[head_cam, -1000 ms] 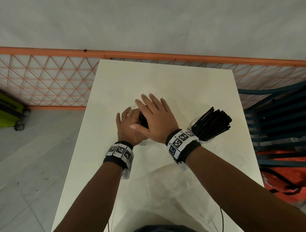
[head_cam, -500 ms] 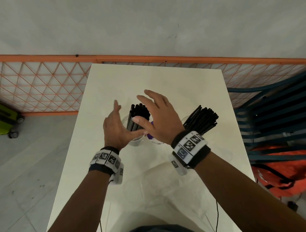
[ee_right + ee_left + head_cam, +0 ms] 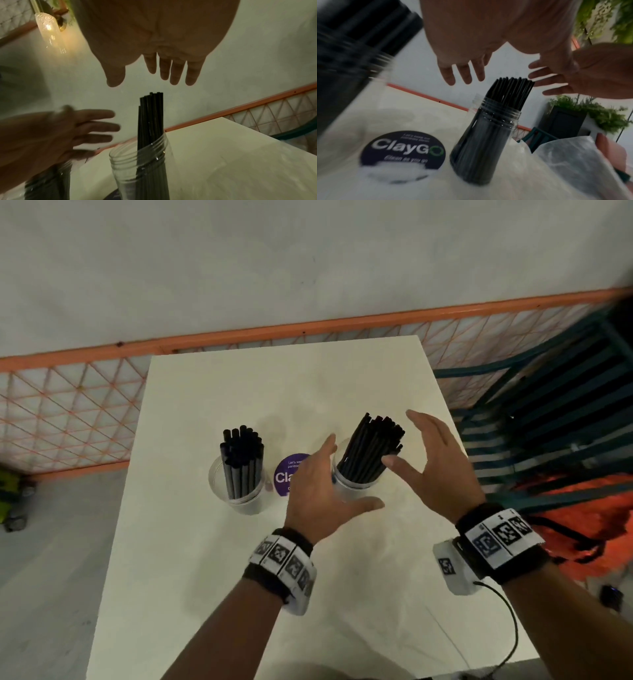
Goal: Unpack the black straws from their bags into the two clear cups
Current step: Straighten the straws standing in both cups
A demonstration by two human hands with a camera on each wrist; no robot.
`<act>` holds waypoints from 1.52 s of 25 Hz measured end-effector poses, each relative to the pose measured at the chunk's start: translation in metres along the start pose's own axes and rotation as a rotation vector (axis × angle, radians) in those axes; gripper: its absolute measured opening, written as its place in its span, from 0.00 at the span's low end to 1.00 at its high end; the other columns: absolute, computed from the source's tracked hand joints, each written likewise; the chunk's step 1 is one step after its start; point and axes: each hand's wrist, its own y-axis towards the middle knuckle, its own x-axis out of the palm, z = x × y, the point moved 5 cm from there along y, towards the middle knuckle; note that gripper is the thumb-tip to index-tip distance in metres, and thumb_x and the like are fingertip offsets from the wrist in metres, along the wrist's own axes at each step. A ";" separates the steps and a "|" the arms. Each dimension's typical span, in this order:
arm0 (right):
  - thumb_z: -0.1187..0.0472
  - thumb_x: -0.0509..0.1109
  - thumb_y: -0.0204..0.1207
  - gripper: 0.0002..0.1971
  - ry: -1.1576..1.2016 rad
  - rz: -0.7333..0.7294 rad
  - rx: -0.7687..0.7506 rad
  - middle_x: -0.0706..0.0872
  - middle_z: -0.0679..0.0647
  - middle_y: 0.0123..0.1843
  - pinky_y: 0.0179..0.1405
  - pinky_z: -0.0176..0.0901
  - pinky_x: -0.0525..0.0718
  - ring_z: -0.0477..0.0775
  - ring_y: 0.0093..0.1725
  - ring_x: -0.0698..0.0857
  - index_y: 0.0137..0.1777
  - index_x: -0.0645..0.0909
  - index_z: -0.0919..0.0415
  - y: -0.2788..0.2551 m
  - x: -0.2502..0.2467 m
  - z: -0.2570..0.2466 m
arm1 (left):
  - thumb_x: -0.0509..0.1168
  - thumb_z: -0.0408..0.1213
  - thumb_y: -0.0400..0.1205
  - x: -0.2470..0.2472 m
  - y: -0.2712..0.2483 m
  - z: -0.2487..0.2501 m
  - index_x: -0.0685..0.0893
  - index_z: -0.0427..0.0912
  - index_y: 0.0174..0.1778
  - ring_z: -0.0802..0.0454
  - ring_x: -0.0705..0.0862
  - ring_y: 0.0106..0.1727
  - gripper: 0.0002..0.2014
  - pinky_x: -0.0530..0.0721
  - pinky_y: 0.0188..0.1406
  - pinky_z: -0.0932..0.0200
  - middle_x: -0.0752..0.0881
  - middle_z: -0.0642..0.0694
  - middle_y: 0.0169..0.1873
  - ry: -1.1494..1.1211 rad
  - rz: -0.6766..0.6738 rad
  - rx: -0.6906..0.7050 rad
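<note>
Straws point(image 3: 371, 451): your hands have left the left cup point(image 3: 239, 491) and now flank the right cup point(image 3: 352, 484). Left hand point(image 3: 318, 494) and right hand point(image 3: 435, 463): grip wide, holding nothing. Both cups filled; only tidying seems left.

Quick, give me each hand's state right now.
Left hand: open, fingers straight, holding nothing, beside the right cup.
Right hand: open, fingers spread, holding nothing, on that cup's other side.
</note>
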 end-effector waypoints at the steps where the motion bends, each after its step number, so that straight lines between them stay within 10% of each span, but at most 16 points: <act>1: 0.38 0.68 0.76 0.40 -0.028 -0.033 -0.028 0.66 0.52 0.83 0.76 0.43 0.67 0.51 0.81 0.66 0.84 0.59 0.54 0.000 0.004 0.003 | 0.74 0.76 0.55 0.008 0.017 0.006 0.52 0.51 0.86 0.48 0.68 0.82 0.67 0.70 0.79 0.38 0.71 0.51 0.82 0.066 -0.001 -0.018; 8: 0.35 0.62 0.78 0.46 0.046 -0.183 -0.039 0.52 0.54 0.88 0.76 0.41 0.63 0.51 0.85 0.58 0.87 0.46 0.59 0.021 0.030 0.007 | 0.70 0.53 0.75 0.053 0.064 0.024 0.50 0.48 0.87 0.41 0.53 0.89 0.49 0.45 0.85 0.29 0.66 0.49 0.85 0.259 0.041 -0.101; 13: 0.31 0.64 0.74 0.47 0.079 -0.206 -0.099 0.59 0.54 0.86 0.66 0.50 0.80 0.55 0.78 0.72 0.86 0.51 0.56 0.032 0.038 0.009 | 0.63 0.51 0.76 0.059 0.059 0.029 0.66 0.52 0.81 0.42 0.61 0.86 0.34 0.48 0.85 0.31 0.75 0.51 0.77 0.216 0.200 -0.122; 17: 0.33 0.61 0.78 0.42 0.006 -0.083 -0.216 0.61 0.57 0.86 0.78 0.48 0.65 0.57 0.83 0.63 0.85 0.57 0.58 0.041 0.030 0.001 | 0.62 0.53 0.80 0.061 0.065 0.029 0.73 0.54 0.77 0.44 0.59 0.86 0.27 0.47 0.84 0.30 0.75 0.56 0.77 0.405 0.202 -0.100; 23: 0.35 0.49 0.81 0.36 -0.049 -0.190 -0.227 0.70 0.56 0.81 0.72 0.57 0.77 0.59 0.79 0.67 0.81 0.65 0.58 0.049 0.044 -0.005 | 0.62 0.52 0.81 0.063 0.069 0.027 0.71 0.53 0.78 0.41 0.64 0.84 0.27 0.53 0.83 0.28 0.75 0.54 0.76 0.411 0.236 -0.102; 38: 0.36 0.62 0.79 0.37 0.029 -0.122 -0.207 0.72 0.54 0.79 0.71 0.51 0.75 0.56 0.78 0.70 0.81 0.65 0.59 0.050 0.038 -0.006 | 0.61 0.60 0.77 0.062 0.074 0.022 0.65 0.59 0.82 0.40 0.55 0.88 0.34 0.47 0.84 0.26 0.64 0.59 0.84 0.510 0.125 -0.089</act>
